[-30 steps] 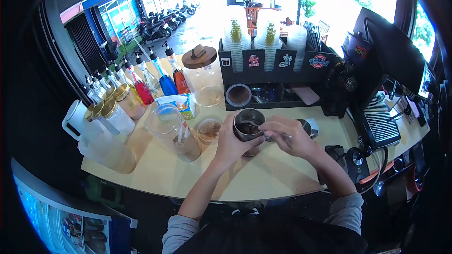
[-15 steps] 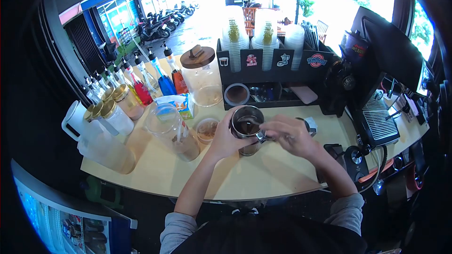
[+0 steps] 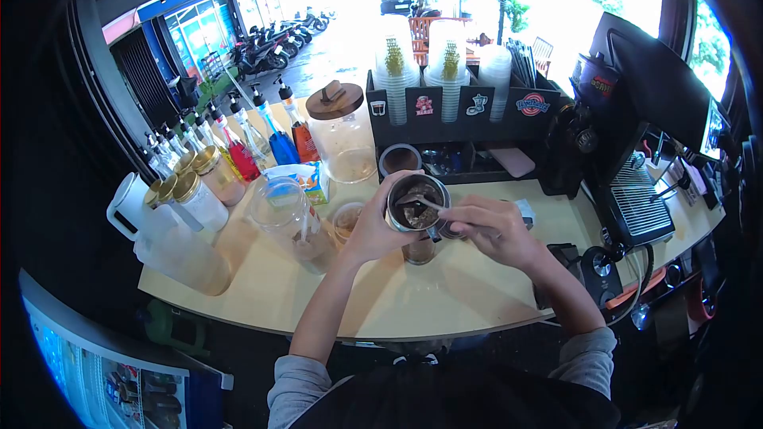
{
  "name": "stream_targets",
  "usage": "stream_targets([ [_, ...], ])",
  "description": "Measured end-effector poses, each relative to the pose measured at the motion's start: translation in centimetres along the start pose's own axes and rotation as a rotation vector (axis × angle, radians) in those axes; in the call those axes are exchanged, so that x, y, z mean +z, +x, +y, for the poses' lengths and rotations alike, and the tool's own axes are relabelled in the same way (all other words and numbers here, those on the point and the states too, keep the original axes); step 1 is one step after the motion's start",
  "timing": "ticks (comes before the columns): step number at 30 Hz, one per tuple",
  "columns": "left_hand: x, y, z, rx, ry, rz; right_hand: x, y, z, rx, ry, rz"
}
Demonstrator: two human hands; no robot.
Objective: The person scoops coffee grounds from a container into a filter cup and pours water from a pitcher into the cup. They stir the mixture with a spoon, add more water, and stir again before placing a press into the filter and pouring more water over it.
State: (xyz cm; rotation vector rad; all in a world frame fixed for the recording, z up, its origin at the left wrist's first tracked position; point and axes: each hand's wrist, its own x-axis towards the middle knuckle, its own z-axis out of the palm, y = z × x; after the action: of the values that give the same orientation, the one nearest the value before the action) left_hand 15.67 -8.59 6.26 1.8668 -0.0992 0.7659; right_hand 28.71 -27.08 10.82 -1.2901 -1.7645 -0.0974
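Note:
A metal cup (image 3: 396,222) with dark contents is tilted toward the camera, and my left hand (image 3: 372,228) is wrapped round its left side. In my right hand (image 3: 497,228) is a thin spoon (image 3: 429,204), its far end inside the cup. Under the cup stands a glass (image 3: 420,252) with brown contents, partly hidden. To the left are a small round container (image 3: 347,218) and a tall clear jar (image 3: 288,218) with brown contents and a utensil in it.
Lidded jars (image 3: 196,200), syrup bottles (image 3: 276,139) and pitchers (image 3: 179,250) stand at the left. A wooden-lidded jar (image 3: 347,143) is behind. A black organizer (image 3: 501,128) holds stacked cups at the back; an espresso machine (image 3: 644,199) is at the right.
The cup has tilted more toward the camera, showing more of its inside. The spoon now shows in my right hand. My left hand has shifted slightly left.

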Motion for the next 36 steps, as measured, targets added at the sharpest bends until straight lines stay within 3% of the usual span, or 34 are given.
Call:
stream_targets([
  [4, -0.1, 0.1, 0.0, 0.050, -0.004, -0.018, 0.0, -0.2, 0.2, -0.014, -0.035, 0.057],
  [6, -0.1, 0.1, -0.1, 0.042, 0.002, -0.015, -0.4, -0.1, -0.2, 0.131, 0.080, 0.020],
  [10, -0.3, 0.3, -0.1, 0.065, 0.034, -0.024, -0.6, 0.0, -0.1, 0.083, 0.090, 0.018],
  [15, -0.5, 0.3, 0.3, 0.069, 0.088, -0.014, -1.0, -0.2, 0.5, 0.237, 0.306, 0.011],
  [25, -0.5, 0.2, 0.9, 0.089, 0.168, -0.030, -0.7, 0.5, 0.7, 0.323, 0.506, 0.106],
  [36, -0.6, 0.4, 1.8, 0.100, 0.221, -0.044, -1.5, 1.2, 1.7, 0.388, 0.582, 0.002],
])
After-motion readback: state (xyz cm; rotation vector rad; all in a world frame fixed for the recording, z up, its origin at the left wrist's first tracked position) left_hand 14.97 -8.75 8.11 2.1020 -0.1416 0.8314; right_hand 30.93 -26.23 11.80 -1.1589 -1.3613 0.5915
